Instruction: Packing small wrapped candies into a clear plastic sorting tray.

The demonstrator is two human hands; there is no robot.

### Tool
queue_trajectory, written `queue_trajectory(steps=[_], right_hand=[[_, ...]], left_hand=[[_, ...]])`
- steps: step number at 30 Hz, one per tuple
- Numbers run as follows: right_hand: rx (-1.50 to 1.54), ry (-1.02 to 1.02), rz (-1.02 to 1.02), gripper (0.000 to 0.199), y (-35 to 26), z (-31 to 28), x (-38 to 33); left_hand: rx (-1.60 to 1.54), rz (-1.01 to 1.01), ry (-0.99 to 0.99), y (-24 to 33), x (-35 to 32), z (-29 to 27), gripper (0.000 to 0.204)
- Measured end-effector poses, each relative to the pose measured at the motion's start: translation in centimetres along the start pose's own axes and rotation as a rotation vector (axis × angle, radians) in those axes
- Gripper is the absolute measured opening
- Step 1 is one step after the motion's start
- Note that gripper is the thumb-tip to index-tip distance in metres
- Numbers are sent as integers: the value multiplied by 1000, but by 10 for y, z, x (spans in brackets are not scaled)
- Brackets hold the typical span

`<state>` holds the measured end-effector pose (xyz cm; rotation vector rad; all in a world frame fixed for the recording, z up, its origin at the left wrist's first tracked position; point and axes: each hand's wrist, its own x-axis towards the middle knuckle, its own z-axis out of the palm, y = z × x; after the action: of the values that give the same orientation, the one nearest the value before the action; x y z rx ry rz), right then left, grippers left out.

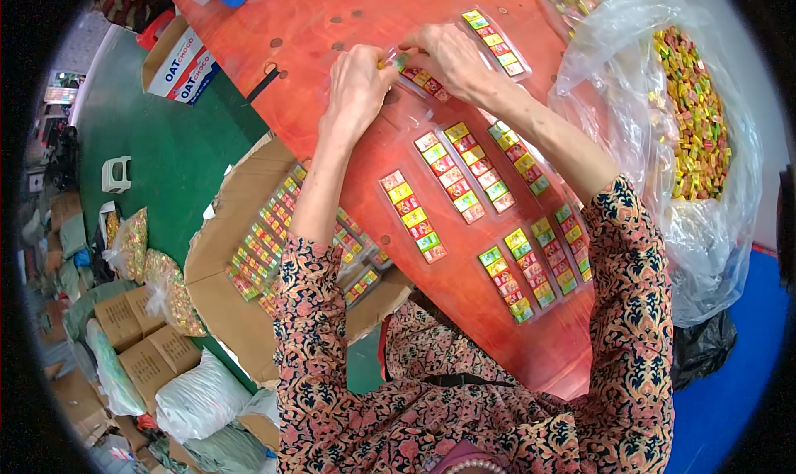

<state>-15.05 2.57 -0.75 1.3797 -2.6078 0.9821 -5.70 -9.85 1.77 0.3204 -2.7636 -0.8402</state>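
At the far part of the red table, my two hands meet over a clear plastic strip pack of small colourful wrapped sweets. My left hand pinches the pack's left end, fingers closed. My right hand bends over the same pack from the right, its fingertips close to the left hand's and partly hidden. Just right of it lies another filled strip pack. Nearer to me, several more lie in slanting rows, among them one strip pack at the left and another strip pack near my right sleeve.
A large clear bag of loose wrapped sweets stands at the right. Left of the table, an open cardboard box holds rows of filled packs. Bags, cartons and a white stool stand on the green floor.
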Motion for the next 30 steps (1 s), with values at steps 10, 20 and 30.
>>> queue_trajectory(steps=[10, 20, 30], right_hand=[[-10, 82, -287, 19, 16, 8, 6], [377, -18, 21, 18, 9, -13, 14], [201, 101, 34, 24, -6, -19, 7]], left_hand=[[106, 56, 11, -2, 0, 7, 15], [-363, -66, 14, -1, 0, -1, 22], [-843, -371, -73, -6, 4, 2, 12]])
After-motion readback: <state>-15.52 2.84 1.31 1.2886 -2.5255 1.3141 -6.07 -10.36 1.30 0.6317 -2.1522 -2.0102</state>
